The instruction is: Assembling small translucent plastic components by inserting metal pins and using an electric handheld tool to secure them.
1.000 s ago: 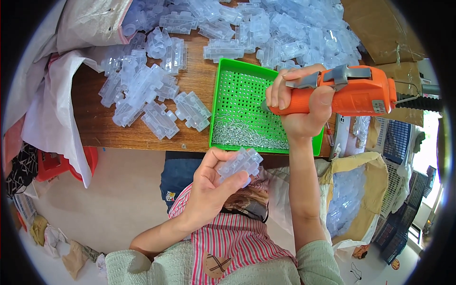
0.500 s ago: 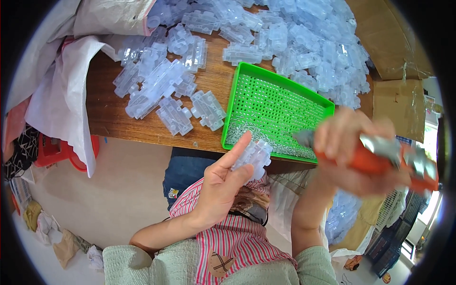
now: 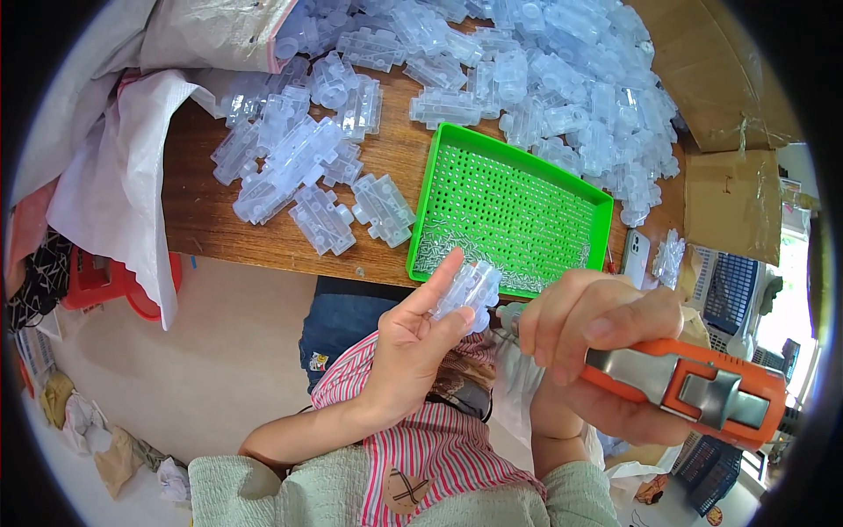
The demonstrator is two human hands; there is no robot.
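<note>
While the left hand [image 3: 399,356] pinches a clear plastic part [image 3: 475,288], index extended, the right hand [image 3: 606,342] wraps around an orange tool [image 3: 689,384].
Part near green tray's [image 3: 531,169] lower edge, long axis unclear behind fingers; tool slanted lengthwise, tip pointing left, slightly up, just beside part.

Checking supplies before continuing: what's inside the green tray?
In the green tray, small silvery metal pieces line the near side; perforated floor shows beyond. Floor beneath the heap is covered; left hand, right hand and clear plastic piece hide parts of the near edge.
</note>
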